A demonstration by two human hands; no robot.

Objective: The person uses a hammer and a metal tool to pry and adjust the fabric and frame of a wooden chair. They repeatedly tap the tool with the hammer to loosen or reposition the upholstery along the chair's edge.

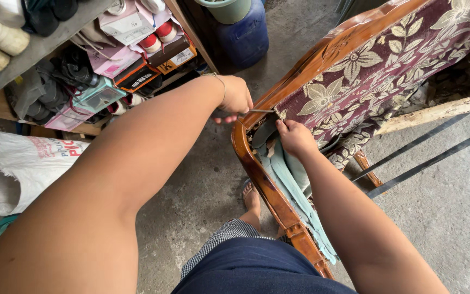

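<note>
Both hands busy: left hand [235,98] clamped on thin metal tool [259,110], right hand [295,136] pinching floral upholstery [365,76] at wooden chair frame [257,163]. Could slip, probably jabbing fingers or tearing fabric.

Pink and orange boxes [137,60] on shelf, white printed sack [23,163] below

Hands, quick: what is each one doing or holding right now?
Left hand: closed on a thin metal tool.
Right hand: fingers pinching the floral fabric at the chair frame.

Grey concrete floor [436,218], cluttered wooden shelf [6,106] of boxes, blue drum [246,35] behind.
</note>
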